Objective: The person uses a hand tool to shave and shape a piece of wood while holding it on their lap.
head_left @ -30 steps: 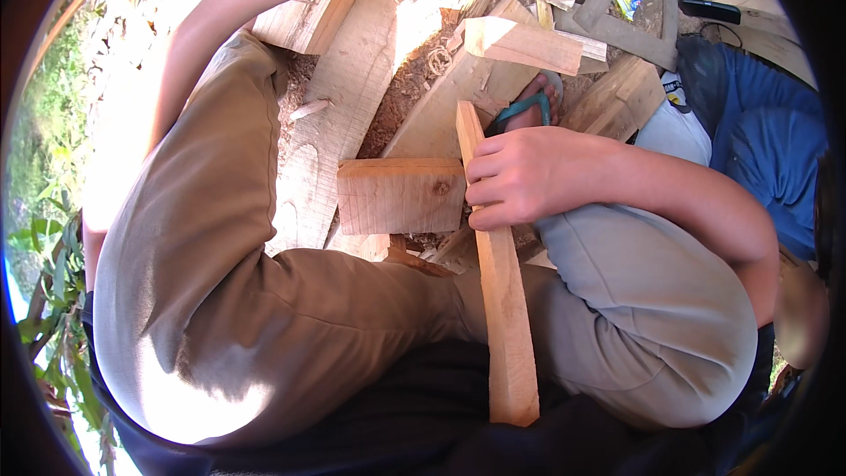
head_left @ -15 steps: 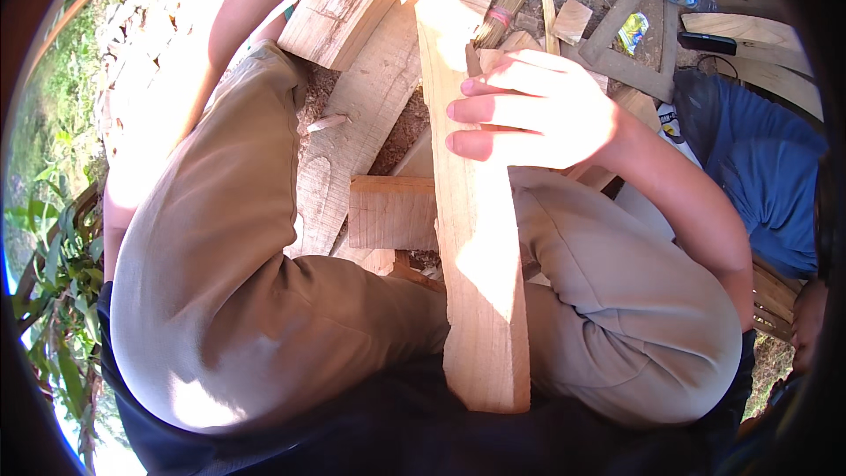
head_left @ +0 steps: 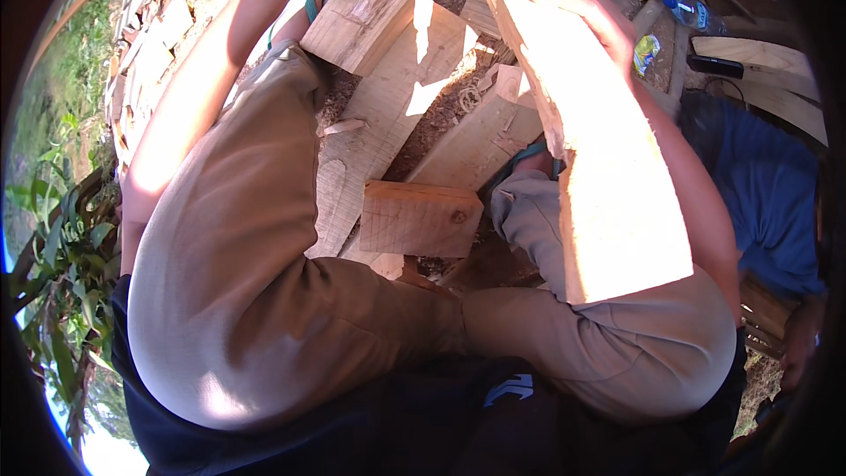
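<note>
My right hand [head_left: 592,16] grips a long, pale wooden board [head_left: 608,185] near its far end, with the fingers along the top. The board is lifted and tilted over my right leg. One edge is rough and splintery, and sunlight bleaches its near end. My left forearm [head_left: 211,79] stretches to the upper edge, where the hand runs out of view. Nearest to that arm is a thick wooden block [head_left: 366,22]. Between my legs, a smaller wooden block [head_left: 419,219] sits near flat planks [head_left: 361,141].
Wood shavings [head_left: 470,99] and offcuts lie on the ground. To the right are a blue-capped plastic bottle [head_left: 692,13], a yellow wrapper [head_left: 646,53], a black phone-like object [head_left: 716,65] and curved wooden pieces [head_left: 758,53]. Another person in blue [head_left: 762,176] sits close on my right.
The board has swung to the right and up off my lap, with my right hand moving along toward the far right. The small block between my legs is now fully exposed.
</note>
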A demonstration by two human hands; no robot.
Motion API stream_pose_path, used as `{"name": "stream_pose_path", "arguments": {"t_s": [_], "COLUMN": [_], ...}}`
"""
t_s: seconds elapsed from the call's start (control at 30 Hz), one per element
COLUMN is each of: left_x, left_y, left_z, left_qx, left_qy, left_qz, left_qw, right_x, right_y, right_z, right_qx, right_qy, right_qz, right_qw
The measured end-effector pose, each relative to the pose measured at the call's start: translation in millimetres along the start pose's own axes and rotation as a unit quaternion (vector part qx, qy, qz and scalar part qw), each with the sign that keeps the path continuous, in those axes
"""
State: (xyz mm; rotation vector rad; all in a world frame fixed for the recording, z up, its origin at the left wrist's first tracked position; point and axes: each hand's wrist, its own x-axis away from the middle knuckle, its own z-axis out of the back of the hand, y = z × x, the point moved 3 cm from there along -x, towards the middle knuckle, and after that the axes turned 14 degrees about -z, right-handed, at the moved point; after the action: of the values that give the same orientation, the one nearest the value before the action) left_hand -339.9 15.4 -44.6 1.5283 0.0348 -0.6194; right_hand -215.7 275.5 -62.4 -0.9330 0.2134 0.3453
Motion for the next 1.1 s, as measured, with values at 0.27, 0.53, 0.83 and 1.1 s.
{"name": "stream_pose_path", "arguments": {"t_s": [0.27, 0.53, 0.83, 1.1], "left_x": [-2.5, -8.2, -13.9, -22.1], "left_y": [2.5, -0.1, -2.2, -12.2], "left_z": [4.4, 2.6, 4.8, 8.5], "left_qx": [-0.010, -0.009, -0.021, -0.025], "left_qy": [0.004, 0.004, 0.007, -0.005], "left_qz": [0.005, 0.016, 0.026, 0.033], "left_qw": [1.000, 1.000, 0.999, 0.999], "right_x": [39.0, 37.7, 24.9, 25.9], "right_y": [-28.5, -34.2, -52.2, -19.5], "right_z": [-35.6, -54.4, -67.5, -82.8], "right_qx": [-0.157, -0.175, -0.220, -0.055], "right_qy": [-0.033, 0.041, 0.000, 0.053], "right_qz": [-0.250, -0.175, -0.288, -0.333], "right_qw": [0.955, 0.968, 0.932, 0.940]}}
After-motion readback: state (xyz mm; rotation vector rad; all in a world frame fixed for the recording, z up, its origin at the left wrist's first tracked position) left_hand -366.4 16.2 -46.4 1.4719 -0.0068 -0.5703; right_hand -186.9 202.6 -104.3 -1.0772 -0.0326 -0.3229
